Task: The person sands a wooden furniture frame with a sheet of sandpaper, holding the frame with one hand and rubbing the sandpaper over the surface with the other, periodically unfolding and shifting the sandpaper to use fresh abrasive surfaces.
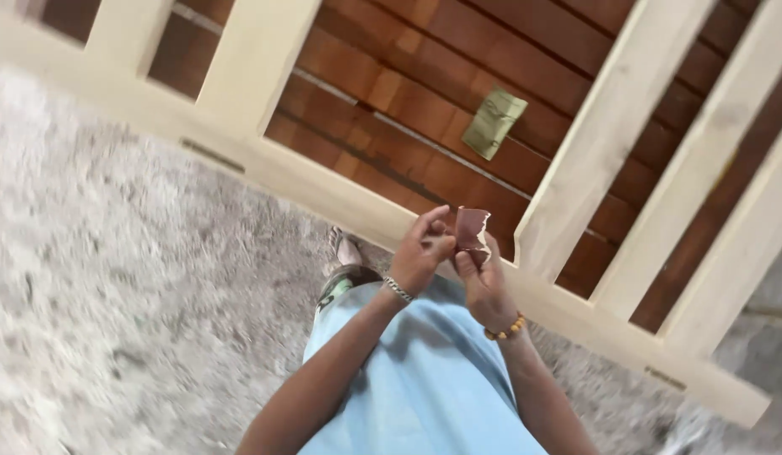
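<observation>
Reddish-brown sandpaper scrap (pixel 472 231), torn edge, sits pinched betw. both hands in front of the person's light-blue shirt (pixel 424 379). Left hand (pixel 422 253), w/ metal bracelet (pixel 398 290), fingers curled narrow on the scrap's left side. Right hand (pixel 485 282), w/ bead bracelet (pixel 505 329), grips its lower edge. Pale wooden frame (pixel 576 168) w/ slats lies just beyond on grey concrete floor (pixel 112 278); folded green paper (pixel 494 123) on the brown boards (pixel 391 84) under it.
</observation>
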